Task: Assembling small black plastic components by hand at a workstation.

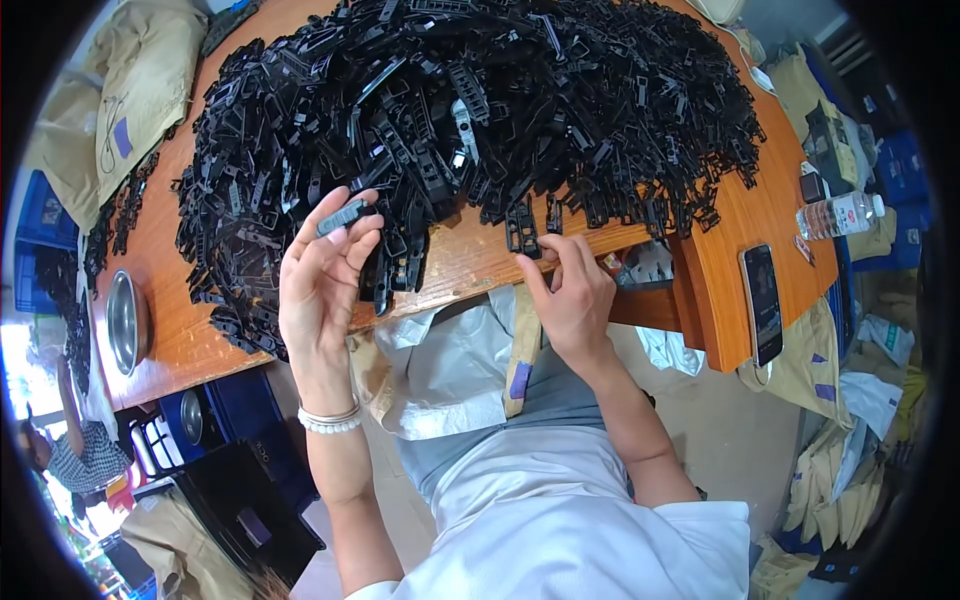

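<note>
A huge heap of black plastic clip parts (470, 110) covers most of the orange wooden table (730, 230). My left hand (320, 280) is raised at the heap's near edge and pinches one small dark plastic piece (343, 216) between thumb and fingertips. A pearl bracelet sits on that wrist. My right hand (570, 295) rests at the table's front edge, its fingertips on a black clip part (522, 232) at the fringe of the heap.
A phone (763, 303) lies on the table's right corner, a water bottle (835, 215) beyond it. A metal bowl (125, 320) sits at the left end. Tan sacks lie around; blue crates (200, 420) stand below left. Another person (70, 455) is at far left.
</note>
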Demonstrator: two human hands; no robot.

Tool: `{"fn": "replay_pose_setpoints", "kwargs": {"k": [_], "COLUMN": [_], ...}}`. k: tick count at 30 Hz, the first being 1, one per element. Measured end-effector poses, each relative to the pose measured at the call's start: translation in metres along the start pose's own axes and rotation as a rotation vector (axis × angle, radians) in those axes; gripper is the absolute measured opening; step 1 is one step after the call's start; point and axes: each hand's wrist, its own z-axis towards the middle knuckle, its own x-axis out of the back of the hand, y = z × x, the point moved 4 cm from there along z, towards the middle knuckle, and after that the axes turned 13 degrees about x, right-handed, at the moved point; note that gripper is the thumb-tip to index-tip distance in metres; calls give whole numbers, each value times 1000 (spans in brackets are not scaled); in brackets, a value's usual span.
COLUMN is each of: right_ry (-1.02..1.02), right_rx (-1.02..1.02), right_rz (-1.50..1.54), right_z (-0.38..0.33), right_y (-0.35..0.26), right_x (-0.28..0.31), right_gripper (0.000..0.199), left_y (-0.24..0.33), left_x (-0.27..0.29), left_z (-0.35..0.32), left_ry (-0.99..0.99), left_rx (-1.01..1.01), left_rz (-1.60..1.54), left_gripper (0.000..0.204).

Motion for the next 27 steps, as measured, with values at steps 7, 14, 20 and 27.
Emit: {"fn": "replay_pose_setpoints", "kwargs": {"k": [7, 14, 20, 27], "right_ry": [52, -81, -69, -216], "right_rx": [111, 65, -10, 175], "right_rz": [-73, -50, -5, 564], "right_z": [8, 16, 3, 9], "right_y": [11, 13, 15, -36], "right_x": [11, 6, 19, 40], "right_gripper": [13, 8, 7, 12], "left_y": [-19, -57, -75, -71], "left_x": [-11, -21, -19, -36], "left_z": [-15, -43, -47, -61], "left_ry": [27, 83, 33, -73], "left_rx": [12, 26, 14, -91], "left_rz": [309, 497, 609, 912], "left_gripper": [27, 32, 39, 62]}}
